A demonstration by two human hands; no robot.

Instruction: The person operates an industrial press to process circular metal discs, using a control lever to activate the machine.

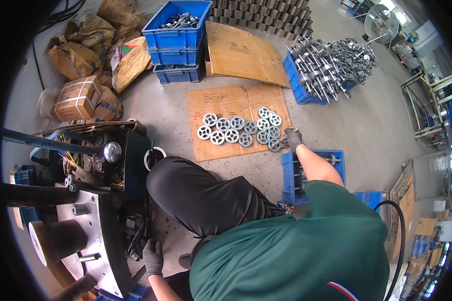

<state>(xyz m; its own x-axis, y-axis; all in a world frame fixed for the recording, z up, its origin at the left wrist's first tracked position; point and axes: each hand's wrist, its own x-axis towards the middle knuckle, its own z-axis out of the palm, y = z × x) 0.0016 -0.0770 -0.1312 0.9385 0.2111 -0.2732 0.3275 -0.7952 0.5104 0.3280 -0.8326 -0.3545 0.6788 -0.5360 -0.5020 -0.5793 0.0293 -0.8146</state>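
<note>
In a grey glove, my right hand (293,139) is closed at the right edge of a flat cardboard sheet (206,150). It grips what looks like a metal shaft (283,143), beside a spoked metal wheel (274,145); the glove hides part of the grip. Several more spoked wheels (231,135) lie flat in rows on the cardboard. My left hand (153,257), also gloved, hangs low beside the press machine (103,241). Its fingers are stretched out and hold nothing I can see.
By my right arm stands a blue crate (288,175) with metal shaft parts. Farther off, another blue crate (300,90) is heaped with shafts and wheels. Stacked blue bins (178,40) stand behind the cardboard. Sacks (83,47) and a carton (78,98) lie at the far left.
</note>
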